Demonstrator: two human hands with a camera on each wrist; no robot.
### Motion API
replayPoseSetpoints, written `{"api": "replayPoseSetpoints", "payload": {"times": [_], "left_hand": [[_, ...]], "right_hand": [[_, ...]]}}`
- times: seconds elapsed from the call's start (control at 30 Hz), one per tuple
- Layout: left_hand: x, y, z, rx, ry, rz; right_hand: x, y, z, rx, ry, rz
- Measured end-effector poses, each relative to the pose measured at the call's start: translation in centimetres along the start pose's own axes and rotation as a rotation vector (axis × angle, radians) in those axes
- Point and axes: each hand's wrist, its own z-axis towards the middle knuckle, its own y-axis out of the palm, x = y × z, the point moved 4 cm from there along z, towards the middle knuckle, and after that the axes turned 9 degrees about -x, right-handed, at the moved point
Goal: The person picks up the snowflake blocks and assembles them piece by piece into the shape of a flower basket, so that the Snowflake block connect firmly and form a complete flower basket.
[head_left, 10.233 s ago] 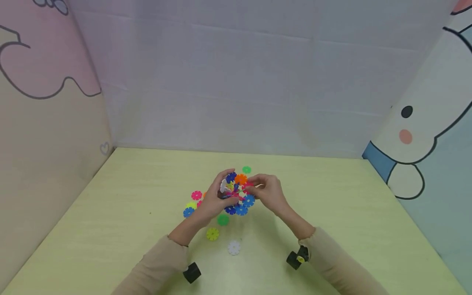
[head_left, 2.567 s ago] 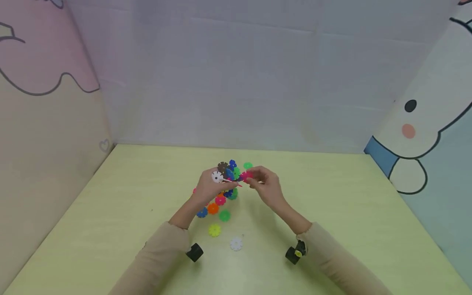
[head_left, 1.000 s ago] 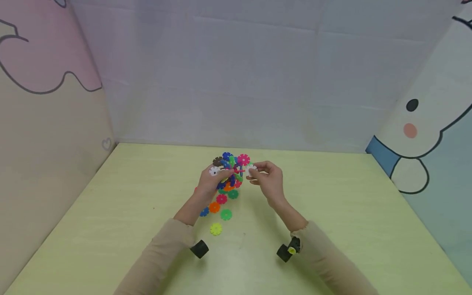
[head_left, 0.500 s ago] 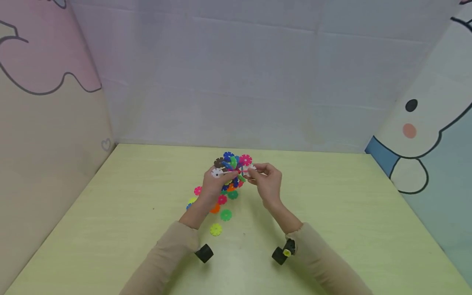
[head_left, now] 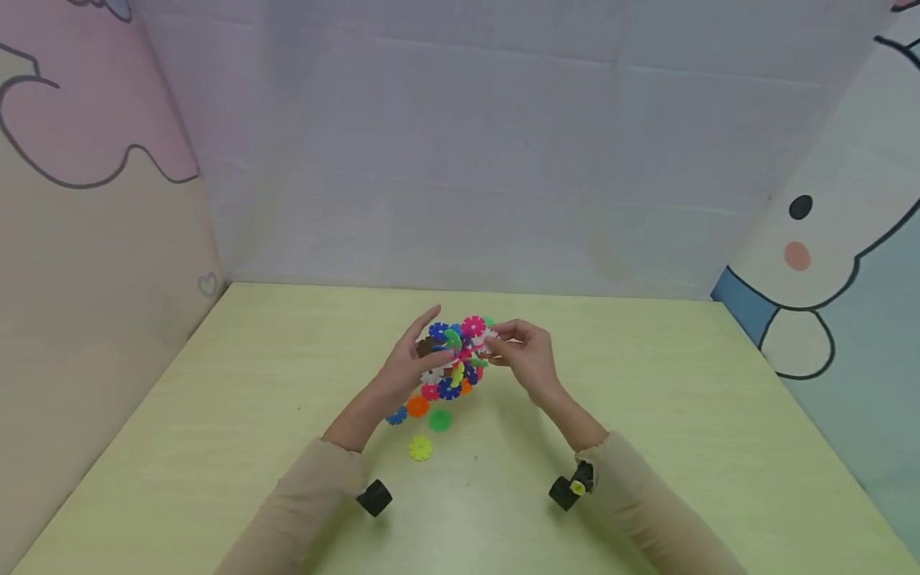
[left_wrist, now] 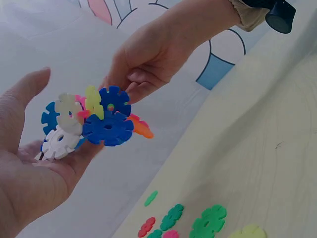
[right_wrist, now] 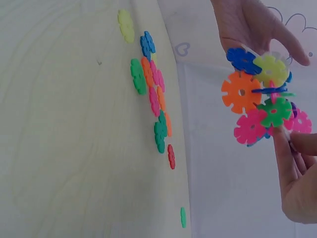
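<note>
A cluster of slotted plastic discs, in blue, pink, green, orange, yellow, white and brown, is held up above the middle of the table. The left hand has its grip clamped on the cluster's left side, thumb on the near side and 1 finger stretched toward the far side. The right hand has its grip pinched on a white disc at the cluster's right side. Loose discs lie on the table to the near left: a yellow disc nearest, then a green disc, an orange disc and a partly hidden blue disc. More pieces trail farther off, with a light green disc farthest, well apart from the others. Both arms wear beige sleeves, with 2 black wrist cameras below. A pale cloth hangs beyond the far edge, with cartoon panels left and right.
</note>
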Motion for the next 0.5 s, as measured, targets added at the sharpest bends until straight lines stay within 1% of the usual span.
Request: {"api": "replayPoseSetpoints", "payload": {"times": [0.1,0.2,0.27,0.33,0.5], "left_hand": [[-0.2,-0.7,-0.2,-0.053,-0.056,0.069],[-0.2,-1.1,-0.3,-0.063,-0.081,0.100],[-0.2,-1.2,-0.3,-0.068,-0.090,0.097],[-0.2,-1.2,-0.3,-0.069,-0.102,0.108],[-0.6,-1.3,-0.5,-0.030,-0.130,0.131]], "right_hand": [[0.1,0.3,0.3,-0.126,-0.041,-0.051],[0.1,0.7,0.7,-0.214,-0.089,-0.103],[0.0,1.0,0.9,-0.242,-0.104,-0.121],[-0.1,1.2,1.1,-0.254,-0.103,-0.121],[-0.1,1.2,1.3,-0.303,-0.095,-0.138]]}}
